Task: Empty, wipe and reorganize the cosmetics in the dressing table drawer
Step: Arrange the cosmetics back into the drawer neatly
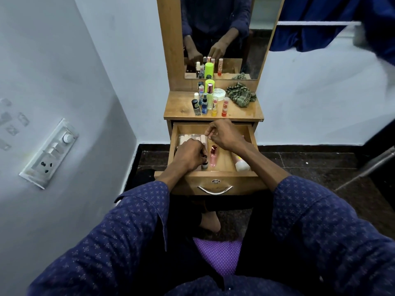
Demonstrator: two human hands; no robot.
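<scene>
The wooden drawer (252, 136) of the dressing table stands pulled open. My left hand (189, 154) is down in its front left part, fingers closed on a small dark-capped bottle (205, 164). Over the middle of the drawer hovers my right hand (223, 133), fingers curled, with nothing visible in them. A pink bottle with a rose cap (213, 155) lies in the drawer, a white tube (242, 164) rests at the right, and a pale packet (191, 138) sits at the back left. Several bottles, among them a neon green one (209, 84), stand on the tabletop (179, 106).
A striped green cloth (240, 94) and a white round jar (219, 93) lie on the tabletop near the mirror (245, 18). A switchboard (50, 153) is on the left wall. A metal chair leg (367, 165) stands at the right, and a purple cushion (218, 255) lies under me.
</scene>
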